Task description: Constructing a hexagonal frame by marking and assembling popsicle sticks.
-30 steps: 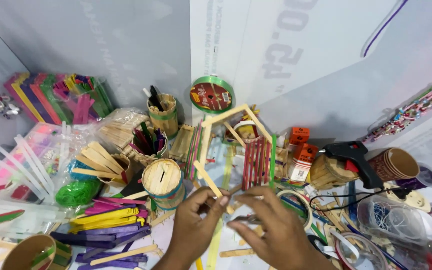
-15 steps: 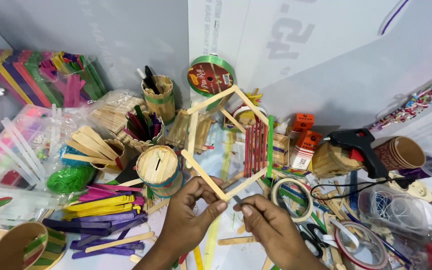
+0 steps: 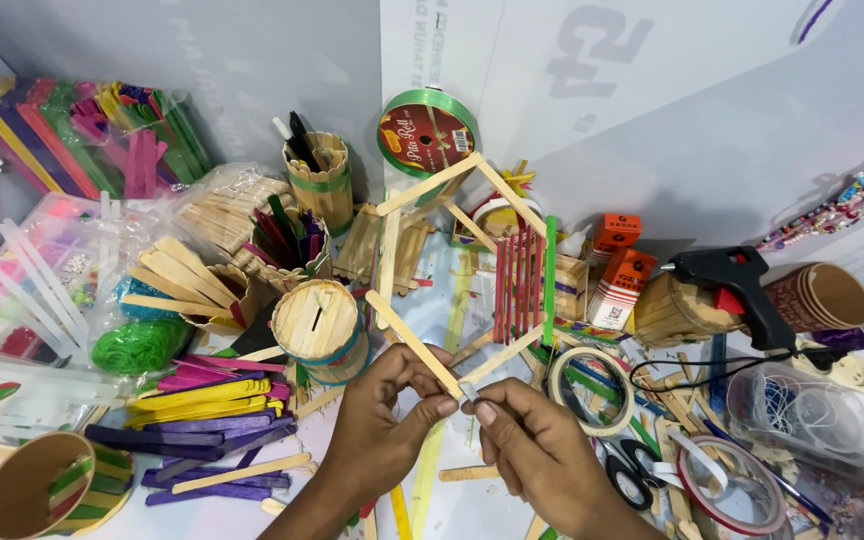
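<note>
— Where is the stick frame [image 3: 457,270] relative to your hands?

— It rises away from you, up and beyond both hands, its long axis running from your fingers toward the back wall. Your left hand [image 3: 387,415] pinches the lower plain stick near the bottom corner; your right hand [image 3: 532,445] closes its fingertips on that same corner from the other side. Both grip the frame, and neither is clearly nearer.

— And the frame's parts?

— Plain wooden sticks form the outline, with red slats and one green stick [image 3: 549,280] upright on its right side.

— What packages lie about?

— A green ribbon spool [image 3: 428,133] with a red round label stands behind the frame's top. Two orange boxes [image 3: 620,262] sit right of it, near the black glue gun [image 3: 737,285]. A tape ring [image 3: 592,390] lies on the table just right of your right hand.
</note>
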